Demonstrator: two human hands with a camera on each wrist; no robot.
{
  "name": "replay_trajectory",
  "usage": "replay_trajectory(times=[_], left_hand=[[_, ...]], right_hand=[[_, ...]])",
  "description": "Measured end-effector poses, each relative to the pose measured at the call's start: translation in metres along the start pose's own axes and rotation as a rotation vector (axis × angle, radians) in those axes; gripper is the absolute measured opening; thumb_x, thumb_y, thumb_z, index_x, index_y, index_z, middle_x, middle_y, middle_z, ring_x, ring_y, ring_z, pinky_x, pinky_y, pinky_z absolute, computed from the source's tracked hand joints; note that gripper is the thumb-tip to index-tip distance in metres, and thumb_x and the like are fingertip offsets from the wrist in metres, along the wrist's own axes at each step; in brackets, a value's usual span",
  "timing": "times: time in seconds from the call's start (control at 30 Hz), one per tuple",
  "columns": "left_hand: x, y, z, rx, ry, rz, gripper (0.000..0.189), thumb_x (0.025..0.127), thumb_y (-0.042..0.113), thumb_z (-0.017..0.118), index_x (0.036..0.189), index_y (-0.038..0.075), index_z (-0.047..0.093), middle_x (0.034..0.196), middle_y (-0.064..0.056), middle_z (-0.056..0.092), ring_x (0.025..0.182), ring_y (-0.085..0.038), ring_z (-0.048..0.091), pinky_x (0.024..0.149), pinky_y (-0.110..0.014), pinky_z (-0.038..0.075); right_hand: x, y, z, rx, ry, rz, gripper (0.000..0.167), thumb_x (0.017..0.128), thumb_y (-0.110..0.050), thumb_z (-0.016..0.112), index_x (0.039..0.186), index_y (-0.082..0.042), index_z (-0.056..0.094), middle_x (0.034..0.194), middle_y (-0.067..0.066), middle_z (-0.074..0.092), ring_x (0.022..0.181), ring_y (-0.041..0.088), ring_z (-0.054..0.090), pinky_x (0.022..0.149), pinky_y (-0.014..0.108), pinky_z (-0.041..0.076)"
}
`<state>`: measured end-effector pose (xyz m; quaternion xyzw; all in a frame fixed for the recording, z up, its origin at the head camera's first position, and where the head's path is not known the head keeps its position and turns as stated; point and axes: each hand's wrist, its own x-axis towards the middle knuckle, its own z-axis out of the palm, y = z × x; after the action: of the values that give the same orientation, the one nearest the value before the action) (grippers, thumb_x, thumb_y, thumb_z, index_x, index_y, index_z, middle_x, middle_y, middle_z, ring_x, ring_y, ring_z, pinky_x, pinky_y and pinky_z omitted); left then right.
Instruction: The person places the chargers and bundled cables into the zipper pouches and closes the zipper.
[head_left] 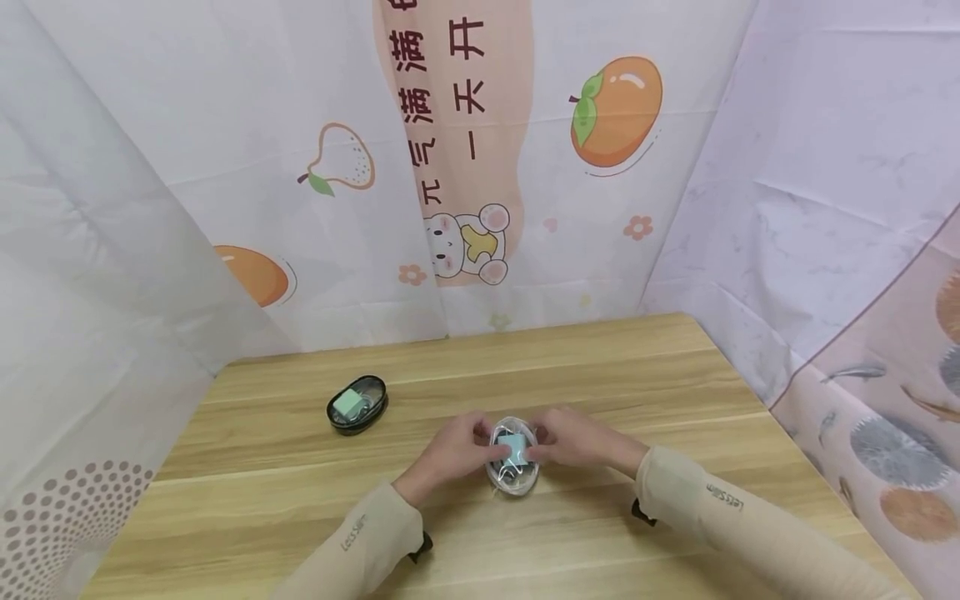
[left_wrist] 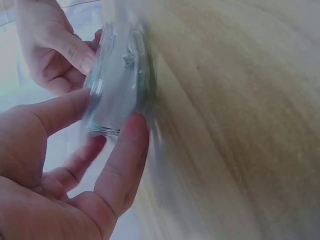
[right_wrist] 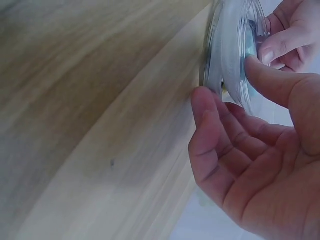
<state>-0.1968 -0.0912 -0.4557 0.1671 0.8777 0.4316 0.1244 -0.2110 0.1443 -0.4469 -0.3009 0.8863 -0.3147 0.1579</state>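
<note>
A clear oval case with a pale blue block and white cable inside lies on the wooden table, near its front middle. Both hands grip it from opposite sides. My left hand pinches the case between thumb and forefinger. My right hand has its thumb on the lid of the case, with its fingers curled against the rim by the tabletop. The case stays flat on the table.
A black oval case holding a mint-green block sits open to the left, farther back. Printed fabric screens close in the table at the back and both sides. Bare wood surrounds the hands.
</note>
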Motion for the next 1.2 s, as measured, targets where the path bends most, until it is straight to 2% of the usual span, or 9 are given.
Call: replay_trajectory(times=[0.1, 0.2, 0.37, 0.53, 0.7, 0.77, 0.93, 1.07, 1.2], left_hand=[[0.002, -0.001, -0.001, -0.081, -0.009, -0.002, 0.032, 0.086, 0.029, 0.083, 0.089, 0.008, 0.060, 0.093, 0.000, 0.064, 0.084, -0.015, 0.057, 0.068, -0.029, 0.050], [0.003, -0.002, -0.002, -0.137, -0.016, -0.007, 0.040, 0.083, 0.030, 0.086, 0.094, 0.006, 0.056, 0.089, -0.002, 0.063, 0.081, -0.015, 0.056, 0.067, -0.029, 0.048], [0.002, -0.002, -0.001, -0.195, -0.028, -0.042, 0.061, 0.083, 0.027, 0.086, 0.122, 0.002, 0.046, 0.085, -0.006, 0.066, 0.076, -0.016, 0.060, 0.068, -0.032, 0.049], [0.001, 0.000, 0.003, -0.239, -0.031, -0.039, 0.076, 0.084, 0.024, 0.085, 0.139, -0.002, 0.041, 0.095, -0.010, 0.069, 0.086, -0.019, 0.066, 0.078, -0.035, 0.053], [0.004, 0.000, 0.008, -0.268, -0.035, -0.037, 0.075, 0.085, 0.028, 0.084, 0.140, -0.003, 0.045, 0.105, -0.012, 0.068, 0.094, -0.020, 0.067, 0.085, -0.038, 0.054], [0.005, 0.000, 0.007, -0.288, -0.033, -0.050, 0.076, 0.084, 0.029, 0.084, 0.141, -0.002, 0.045, 0.110, -0.013, 0.067, 0.098, -0.022, 0.066, 0.089, -0.041, 0.053], [0.007, 0.001, 0.005, -0.305, -0.009, -0.074, 0.079, 0.080, 0.032, 0.086, 0.141, 0.000, 0.048, 0.124, -0.014, 0.063, 0.111, -0.026, 0.061, 0.098, -0.047, 0.049], [0.005, 0.001, 0.002, -0.331, 0.016, -0.070, 0.073, 0.080, 0.030, 0.087, 0.137, 0.001, 0.053, 0.122, -0.012, 0.063, 0.112, -0.026, 0.060, 0.097, -0.044, 0.050], [0.003, 0.001, -0.004, -0.364, 0.045, -0.047, 0.065, 0.082, 0.026, 0.085, 0.132, 0.002, 0.053, 0.119, -0.013, 0.065, 0.108, -0.025, 0.062, 0.091, -0.040, 0.053]], right_hand=[[0.000, 0.000, 0.000, 0.014, 0.003, 0.005, 0.033, 0.093, -0.023, 0.075, 0.121, -0.006, 0.068, 0.100, 0.006, 0.075, 0.086, 0.012, 0.070, 0.071, 0.025, 0.056], [0.003, -0.003, 0.000, 0.009, 0.020, -0.041, 0.040, 0.094, -0.027, 0.074, 0.128, -0.007, 0.066, 0.100, 0.000, 0.074, 0.087, 0.009, 0.068, 0.074, 0.025, 0.056], [0.008, -0.008, 0.002, 0.005, 0.042, -0.133, 0.041, 0.095, -0.032, 0.073, 0.129, -0.009, 0.067, 0.096, -0.008, 0.072, 0.086, 0.005, 0.066, 0.075, 0.026, 0.055], [0.003, -0.011, -0.001, 0.049, 0.059, -0.124, 0.030, 0.095, -0.016, 0.072, 0.123, -0.007, 0.069, 0.098, -0.005, 0.073, 0.087, 0.007, 0.066, 0.076, 0.026, 0.055], [-0.003, -0.011, -0.004, 0.072, 0.101, -0.124, 0.026, 0.094, -0.007, 0.072, 0.119, -0.005, 0.071, 0.091, -0.008, 0.070, 0.081, 0.007, 0.064, 0.069, 0.025, 0.054], [-0.003, -0.011, -0.005, 0.075, 0.110, -0.135, 0.026, 0.094, -0.008, 0.072, 0.119, -0.004, 0.071, 0.089, -0.009, 0.069, 0.078, 0.008, 0.063, 0.066, 0.025, 0.054], [-0.003, -0.013, -0.006, 0.106, 0.106, -0.130, 0.030, 0.095, -0.010, 0.072, 0.123, -0.004, 0.069, 0.090, -0.007, 0.070, 0.078, 0.010, 0.065, 0.066, 0.025, 0.055], [-0.001, -0.015, -0.007, 0.145, 0.096, -0.126, 0.032, 0.096, -0.014, 0.072, 0.125, -0.003, 0.067, 0.092, -0.004, 0.071, 0.077, 0.012, 0.066, 0.065, 0.027, 0.056], [-0.002, -0.018, -0.009, 0.225, 0.128, -0.137, 0.040, 0.099, -0.017, 0.068, 0.134, -0.001, 0.057, 0.105, 0.004, 0.067, 0.074, 0.021, 0.067, 0.065, 0.031, 0.057]])
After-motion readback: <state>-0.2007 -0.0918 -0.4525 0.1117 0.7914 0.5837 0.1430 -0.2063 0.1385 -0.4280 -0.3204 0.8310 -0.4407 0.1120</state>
